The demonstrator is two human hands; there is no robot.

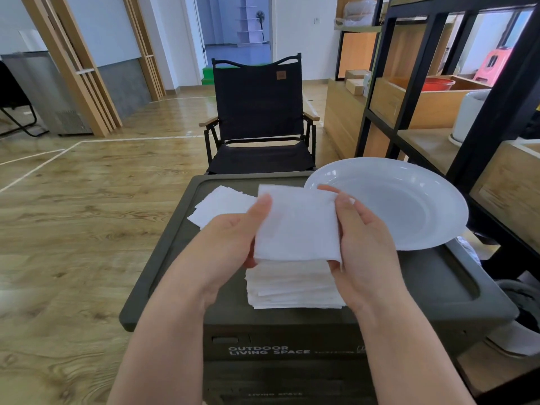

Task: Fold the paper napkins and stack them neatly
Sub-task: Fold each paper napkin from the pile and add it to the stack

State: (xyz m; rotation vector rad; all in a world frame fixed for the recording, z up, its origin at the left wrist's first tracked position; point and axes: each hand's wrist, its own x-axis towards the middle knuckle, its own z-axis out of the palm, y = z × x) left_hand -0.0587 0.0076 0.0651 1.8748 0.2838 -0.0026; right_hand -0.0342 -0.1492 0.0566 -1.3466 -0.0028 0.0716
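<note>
I hold one white paper napkin (296, 226) in the air above the dark box lid (415, 276). My left hand (233, 235) grips its left edge, thumb on top. My right hand (359, 238) pinches its right edge, fingers curled round it. Directly beneath the held napkin lies a thick stack of white napkins (292, 287) near the lid's front. Further back on the left, several loose folded napkins (219, 206) lie overlapping on the lid.
A large white plate (409, 200) sits at the lid's back right, overhanging its edge. A black folding chair (257, 118) stands behind the box. Black-framed wooden shelving (438, 83) rises on the right. Wooden floor spreads to the left.
</note>
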